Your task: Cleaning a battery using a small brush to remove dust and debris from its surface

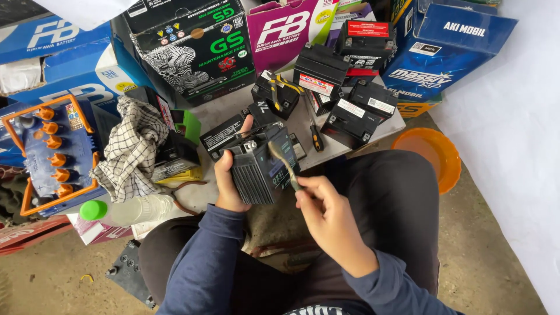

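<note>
Battery (256, 169) sits gripped in left hand (228, 181); right hand (324, 207) pinches what looks like a brush (284, 163).

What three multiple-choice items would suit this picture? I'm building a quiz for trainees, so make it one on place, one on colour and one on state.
1. Where does the checked cloth lie?
A. left of the held battery
B. in the orange bowl
C. on the person's knee

2. What colour is the bottle cap?
A. red
B. green
C. white

3. How is the battery held?
A. lying flat on the table
B. gripped by the left hand, with the right hand putting a small brush to it
C. packed in a box

Answers: 1 A, the cloth is heaped left of the battery; 2 B, the cap shows bright green; 3 B, left fingers wrap the case while the right holds the brush.
</note>
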